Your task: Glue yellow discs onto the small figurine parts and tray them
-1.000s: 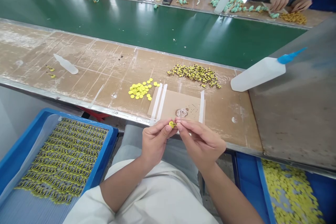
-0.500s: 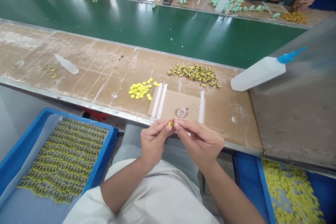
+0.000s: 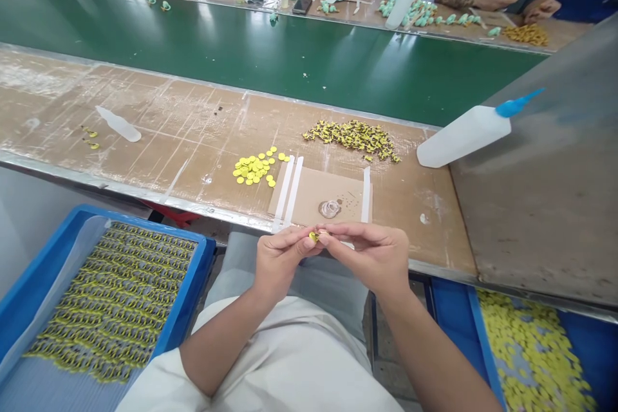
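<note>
My left hand (image 3: 280,264) pinches a small yellow piece (image 3: 313,236) between thumb and forefinger, above my lap at the table's front edge. The fingertips of my right hand (image 3: 371,254) meet it from the other side, closed on its dark part; the details are too small to make out. Just beyond the hands lies a cardboard sheet (image 3: 309,193) with white tape strips and a ring-shaped smear of glue (image 3: 330,208). Flat yellow discs (image 3: 253,168) are heaped to its left. Behind it is a pile of small yellow-and-dark pieces (image 3: 355,136).
A white bottle with a blue nozzle (image 3: 463,136) leans by a metal panel (image 3: 541,193). Lower left is a blue tray (image 3: 205,257) with rows of yellow-and-dark pieces; lower right, a bin of yellow discs (image 3: 531,347). Past the green belt (image 3: 232,45), other people work.
The view has shifted slightly. Both hands stay together at the small yellow piece, with the right fingers a little lower and closer around it.
</note>
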Motion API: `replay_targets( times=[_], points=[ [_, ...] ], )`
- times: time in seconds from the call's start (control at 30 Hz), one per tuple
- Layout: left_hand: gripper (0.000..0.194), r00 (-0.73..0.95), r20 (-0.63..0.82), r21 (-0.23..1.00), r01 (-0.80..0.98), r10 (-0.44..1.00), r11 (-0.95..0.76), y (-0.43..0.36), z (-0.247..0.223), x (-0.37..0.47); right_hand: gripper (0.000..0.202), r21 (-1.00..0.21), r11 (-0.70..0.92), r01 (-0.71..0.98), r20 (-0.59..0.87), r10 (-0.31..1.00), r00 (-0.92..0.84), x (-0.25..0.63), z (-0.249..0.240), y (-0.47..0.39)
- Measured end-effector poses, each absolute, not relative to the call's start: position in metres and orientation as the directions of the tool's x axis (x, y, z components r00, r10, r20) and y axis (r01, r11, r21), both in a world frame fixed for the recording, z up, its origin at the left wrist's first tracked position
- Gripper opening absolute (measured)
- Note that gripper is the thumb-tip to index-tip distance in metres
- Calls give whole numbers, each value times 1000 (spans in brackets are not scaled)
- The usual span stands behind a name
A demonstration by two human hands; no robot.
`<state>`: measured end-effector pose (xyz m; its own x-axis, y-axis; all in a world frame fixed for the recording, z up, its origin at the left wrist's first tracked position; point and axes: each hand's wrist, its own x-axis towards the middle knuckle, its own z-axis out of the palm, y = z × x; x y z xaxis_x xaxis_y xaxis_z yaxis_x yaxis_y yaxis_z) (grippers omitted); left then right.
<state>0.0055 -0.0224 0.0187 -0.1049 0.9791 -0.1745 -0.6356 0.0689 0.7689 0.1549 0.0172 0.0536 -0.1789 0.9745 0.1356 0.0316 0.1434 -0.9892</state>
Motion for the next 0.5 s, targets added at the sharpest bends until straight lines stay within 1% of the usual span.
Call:
replay_targets(
  times=[0.07,0.2,0.5],
  points=[
    [17,-110,-175,771,-633,978,67,-23,18,6,12,-994,111,-6,111,977,-181,154,53,18],
    [18,-140,-172,783,-620,975,49,-25,17,7,13,-994,100,-52,107,979,-174,150,50,17],
    [16,-154,-184,793,-606,971,54,-24,17,5,10,-995,81,-54,90,979,-184,147,49,18]
  ],
)
